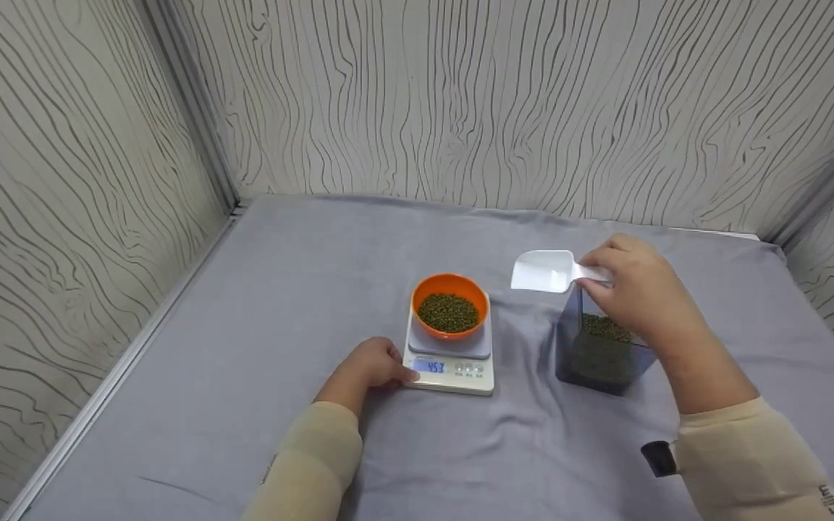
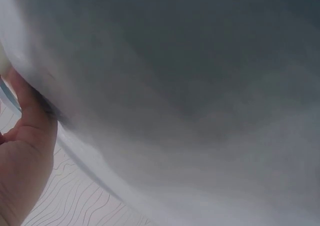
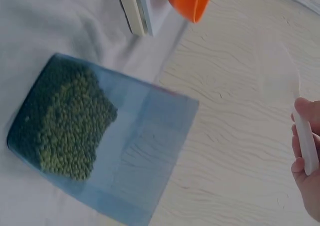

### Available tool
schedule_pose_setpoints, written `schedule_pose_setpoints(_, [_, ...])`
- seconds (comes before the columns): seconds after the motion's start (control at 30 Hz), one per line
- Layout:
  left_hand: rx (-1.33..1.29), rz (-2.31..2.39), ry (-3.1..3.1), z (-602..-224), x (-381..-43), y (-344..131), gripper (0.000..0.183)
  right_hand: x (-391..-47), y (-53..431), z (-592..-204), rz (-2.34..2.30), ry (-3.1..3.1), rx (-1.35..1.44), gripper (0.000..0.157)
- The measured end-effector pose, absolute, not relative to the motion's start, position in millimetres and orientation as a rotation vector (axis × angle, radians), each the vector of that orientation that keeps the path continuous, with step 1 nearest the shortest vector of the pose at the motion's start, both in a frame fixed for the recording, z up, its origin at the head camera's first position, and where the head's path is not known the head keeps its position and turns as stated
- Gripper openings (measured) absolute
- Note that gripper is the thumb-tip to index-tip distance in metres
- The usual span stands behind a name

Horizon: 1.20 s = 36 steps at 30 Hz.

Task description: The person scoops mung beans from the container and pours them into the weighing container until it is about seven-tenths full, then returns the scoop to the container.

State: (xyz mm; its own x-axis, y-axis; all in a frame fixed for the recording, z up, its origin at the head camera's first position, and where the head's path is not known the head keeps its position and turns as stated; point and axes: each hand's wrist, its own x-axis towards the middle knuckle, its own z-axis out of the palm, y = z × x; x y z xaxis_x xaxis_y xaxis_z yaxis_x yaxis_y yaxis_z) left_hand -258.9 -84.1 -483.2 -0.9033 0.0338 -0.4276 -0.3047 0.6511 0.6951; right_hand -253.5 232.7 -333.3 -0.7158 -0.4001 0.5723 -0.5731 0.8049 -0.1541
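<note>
My right hand [image 1: 634, 289] holds a white plastic scoop [image 1: 544, 271] by its handle, above a translucent blue container [image 1: 569, 354] of small green beans [image 3: 75, 121]. The scoop points left, and no beans show in it. In the right wrist view, the fingers wrap round the scoop's handle [image 3: 306, 143]. My left hand [image 1: 377, 363] grips the front left corner of a white kitchen scale [image 1: 486, 380], thumb on top. An orange bowl [image 1: 449, 335] with green beans [image 1: 448, 312] sits on the scale, whose lit display seems to read 453. Blurred grey fills most of the left wrist view.
A wrinkled grey cloth [image 1: 272, 289] covers the table. Patterned panels [image 1: 417, 101] stand behind it and at both sides. The container stands to the right of the scale with a gap between them. A small black object [image 1: 658, 459] sticks out beside the right sleeve.
</note>
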Motion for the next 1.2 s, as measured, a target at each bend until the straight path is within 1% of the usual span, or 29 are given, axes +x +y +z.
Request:
schedule_pose_setpoints(0.3, [-0.201, 1.160, 2.471, -486.0, -258.9, -85.0, 0.030, -249.3, 273.1, -319.3, 0.365, -2.584, 0.539, 0.015])
schedule_pose_setpoints(0.43, [-0.199, 1.176, 2.461, -484.5, -257.6, -85.3, 0.030, -249.7, 288.4, -320.6, 0.322, -2.627, 0.494, 0.014])
schedule_pose_setpoints(0.57, [-0.204, 1.184, 2.455, -483.5, -256.9, -85.0, 0.030, -250.9, 296.8, -326.1, 0.272, -2.687, 0.506, 0.013])
schedule_pose_setpoints(0.77, [-0.165, 1.172, 2.479, -484.0, -257.0, -84.3, 0.030, -253.1, 297.6, -335.2, 0.147, -2.894, 0.531, 0.010])
schedule_pose_setpoints(0.87, [-0.186, 1.170, 2.469, -484.4, -257.7, -83.8, 0.030, -254.9, 295.4, -340.3, 0.080, -2.986, 0.570, 0.010])
schedule_pose_setpoints(1.2, [-0.198, 1.175, 2.465, -484.9, -257.8, -84.4, 0.030, -260.9, 284.8, -360.7, -0.002, -3.021, 0.686, 0.010])
